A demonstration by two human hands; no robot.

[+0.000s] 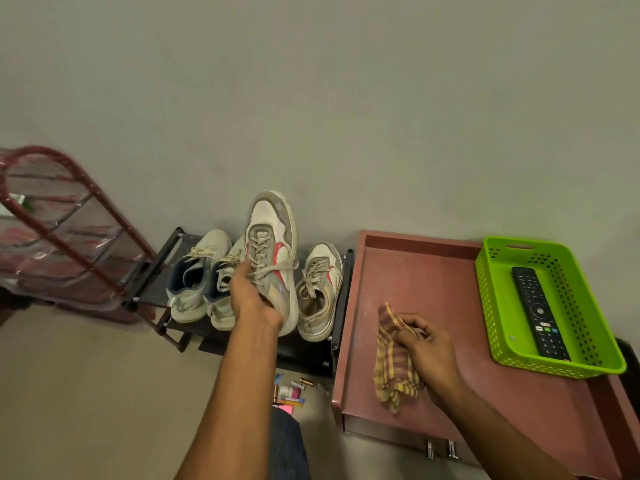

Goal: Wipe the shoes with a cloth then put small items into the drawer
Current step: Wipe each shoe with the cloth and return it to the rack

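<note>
My left hand (250, 299) grips a white and grey sneaker with a red mark (273, 244) by its opening and holds it up above the low black shoe rack (166, 268). Its mate (320, 292) sits on the rack to the right. A pale pair with blue lining (201, 275) stands on the rack to the left. My right hand (427, 355) pinches a yellow and maroon checked cloth (393, 362) over the reddish cabinet top (415, 271). Small items (289, 391), batteries and little packets, lie on the floor below the rack. A drawer front with metal handles (441, 448) shows under the cabinet top.
A green plastic basket (595, 306) holding a black remote (538, 310) stands at the cabinet's right end. A red-framed rack with a clear cover (65, 233) stands to the left against the grey wall. My knee in jeans (289, 445) is at the bottom.
</note>
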